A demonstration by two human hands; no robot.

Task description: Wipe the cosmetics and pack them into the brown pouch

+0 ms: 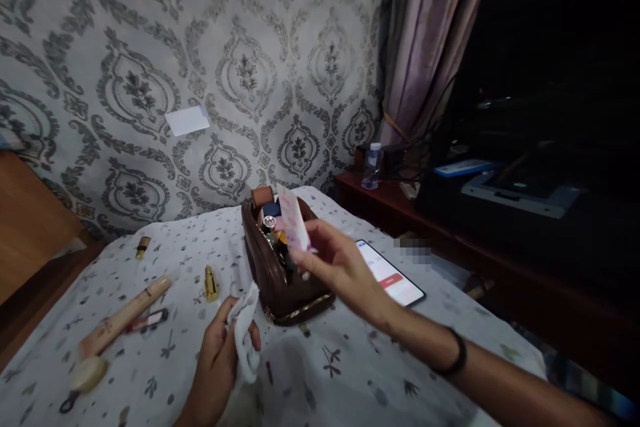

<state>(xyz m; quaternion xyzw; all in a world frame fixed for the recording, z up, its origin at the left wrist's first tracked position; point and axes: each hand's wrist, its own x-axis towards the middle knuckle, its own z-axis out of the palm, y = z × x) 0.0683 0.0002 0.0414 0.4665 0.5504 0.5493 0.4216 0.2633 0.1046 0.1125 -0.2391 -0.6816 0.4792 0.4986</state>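
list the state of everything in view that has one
brown bag, unzipped, open, with things inside
phone, face up, screen lit
bottle, upright, capped
curtain, gathered by a tie
beige tube, lying down
white cloth, bunched, held in the left hand
pink-and-white packet, raised by the bag, held in the right hand

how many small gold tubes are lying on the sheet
2: a gold tube just left of the brown bag, and a dark-banded one farther left. The bag may hide others.
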